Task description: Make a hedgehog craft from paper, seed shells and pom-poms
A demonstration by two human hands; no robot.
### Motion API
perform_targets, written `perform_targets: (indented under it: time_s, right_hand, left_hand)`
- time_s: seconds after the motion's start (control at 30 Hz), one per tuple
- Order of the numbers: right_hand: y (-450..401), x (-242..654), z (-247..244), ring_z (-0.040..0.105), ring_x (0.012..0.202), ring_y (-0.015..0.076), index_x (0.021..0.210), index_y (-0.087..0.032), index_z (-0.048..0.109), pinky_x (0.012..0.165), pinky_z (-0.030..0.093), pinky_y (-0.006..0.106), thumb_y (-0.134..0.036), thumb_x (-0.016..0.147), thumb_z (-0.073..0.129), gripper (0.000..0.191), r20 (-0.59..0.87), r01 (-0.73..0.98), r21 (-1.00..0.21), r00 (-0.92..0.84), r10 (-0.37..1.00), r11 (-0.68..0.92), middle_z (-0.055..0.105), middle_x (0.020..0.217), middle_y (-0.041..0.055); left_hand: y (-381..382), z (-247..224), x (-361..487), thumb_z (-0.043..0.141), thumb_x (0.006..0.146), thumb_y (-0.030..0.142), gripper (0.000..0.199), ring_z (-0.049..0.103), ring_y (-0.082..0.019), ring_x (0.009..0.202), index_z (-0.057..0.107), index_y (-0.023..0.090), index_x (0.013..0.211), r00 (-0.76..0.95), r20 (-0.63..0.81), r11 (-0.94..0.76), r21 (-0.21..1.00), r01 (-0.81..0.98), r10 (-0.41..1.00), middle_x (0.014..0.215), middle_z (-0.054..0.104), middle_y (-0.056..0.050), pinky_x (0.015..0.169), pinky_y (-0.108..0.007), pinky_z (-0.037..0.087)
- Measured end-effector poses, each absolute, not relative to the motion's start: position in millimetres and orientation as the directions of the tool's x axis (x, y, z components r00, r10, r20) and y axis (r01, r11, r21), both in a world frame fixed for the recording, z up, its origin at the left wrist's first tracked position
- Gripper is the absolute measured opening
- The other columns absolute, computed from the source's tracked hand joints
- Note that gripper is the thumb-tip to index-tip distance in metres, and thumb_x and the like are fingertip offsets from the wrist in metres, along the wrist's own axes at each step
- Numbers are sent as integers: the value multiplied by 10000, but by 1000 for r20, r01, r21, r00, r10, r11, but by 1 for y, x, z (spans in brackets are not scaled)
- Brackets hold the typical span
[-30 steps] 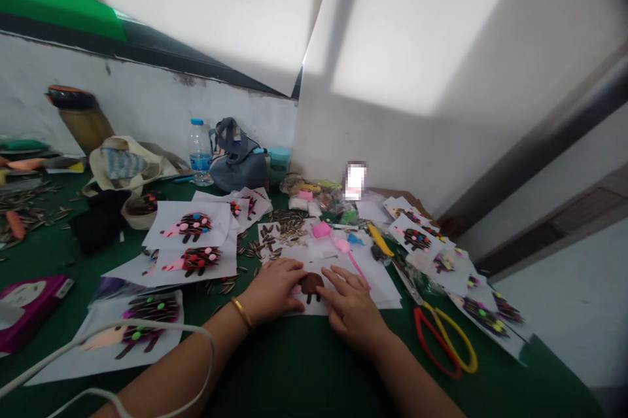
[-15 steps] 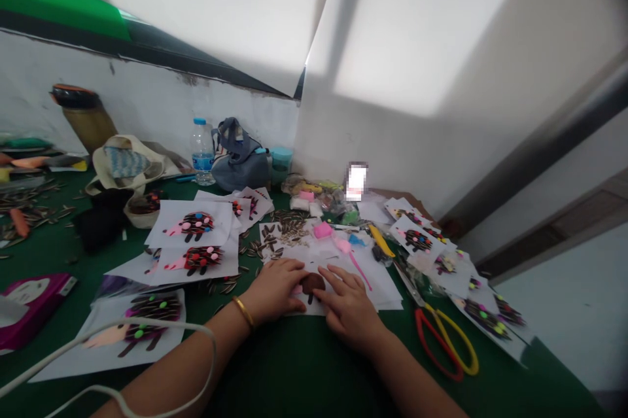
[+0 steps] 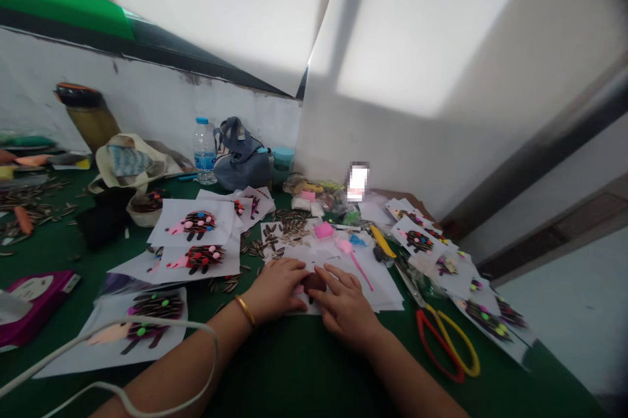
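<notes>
A flattened brown clay shape (image 3: 314, 282) lies on a small sheet of white paper at the table's near side, with a bit of pink clay (image 3: 298, 289) at its left. My left hand (image 3: 275, 284) rests on the paper left of the clay, fingers stretched out and thumb near the pink bit. With fingers spread, my right hand (image 3: 347, 297) touches the brown clay from the right and partly covers it. Just beyond are a pink clay block (image 3: 324, 229), another pink lump (image 3: 344, 246) and a thin pink strip (image 3: 362, 272).
Striped sunflower seeds (image 3: 254, 247) lie loose behind my left hand. Hedgehog pictures (image 3: 201, 225) are stacked left, and more (image 3: 417, 241) lie right. Scissors (image 3: 444, 339) and a yellow cutter (image 3: 383, 241) lie right. A white cable (image 3: 161, 323) crosses at lower left.
My right hand has shifted slightly left and covers more of the brown clay. My left hand stays in place; the whole view has moved a little.
</notes>
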State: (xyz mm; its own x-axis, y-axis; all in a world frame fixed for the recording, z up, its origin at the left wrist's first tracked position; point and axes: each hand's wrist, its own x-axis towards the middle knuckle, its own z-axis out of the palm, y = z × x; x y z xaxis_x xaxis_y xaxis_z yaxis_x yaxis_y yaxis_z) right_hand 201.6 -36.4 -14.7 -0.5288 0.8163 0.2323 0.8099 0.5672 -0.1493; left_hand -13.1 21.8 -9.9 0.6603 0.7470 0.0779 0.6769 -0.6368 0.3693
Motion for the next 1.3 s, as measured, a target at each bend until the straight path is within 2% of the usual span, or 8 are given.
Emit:
perform_targets:
  time_s: [0.3,0.53,0.9,1.03,1.17,1.3]
  right_hand:
    - [-38,193,-16,268,1371,276,1215,-345,591,1003,255,473,-251,840,531,391,227,802,-82,-563,795,591,338,1507,17]
    - [-38,193,-18,273,1367,283,1221,-324,595,1025,248,465,-253,845,531,387,262,808,-93,-544,797,582,340,1506,18]
    - [-36,190,-17,244,1385,275,1280,-340,545,1037,256,466,-264,845,523,442,199,816,-132,-535,821,563,286,1532,10]
    - [-34,192,-13,242,1385,282,1270,-338,556,1041,263,464,-257,834,525,445,173,826,-158,-517,839,541,255,1543,-6]
    - [-31,194,-12,248,1383,287,1298,-352,530,1039,264,472,-271,837,527,468,168,832,-157,-508,845,532,292,1528,4]
    - [-28,193,-11,244,1385,284,1290,-349,540,1044,255,466,-271,849,514,448,158,828,-150,-520,840,540,303,1524,12]
  left_hand:
    - [21,-9,-13,773,640,439,658,452,-293,1234,549,273,1235,660,91,-642,368,673,745,1339,537,-61,1019,-460,341]
    - [21,-10,-13,753,663,444,637,451,-296,1237,542,290,1244,661,94,-641,376,669,744,1338,538,-60,1024,-459,333]
    - [20,-7,-13,762,650,447,640,454,-294,1234,544,282,1228,660,91,-637,384,668,746,1326,546,-58,1015,-448,340]
    - [20,-8,-12,762,642,419,772,465,-287,1234,445,265,1329,624,85,-597,414,687,777,1333,542,-78,1017,-425,343]
    - [21,-11,-12,772,613,424,961,450,-281,1259,300,250,1431,605,72,-571,434,697,793,1376,509,-90,1038,-401,328]
    - [22,-12,-12,772,606,436,1009,440,-276,1271,256,247,1453,605,60,-568,428,703,794,1398,488,-87,1047,-392,319]
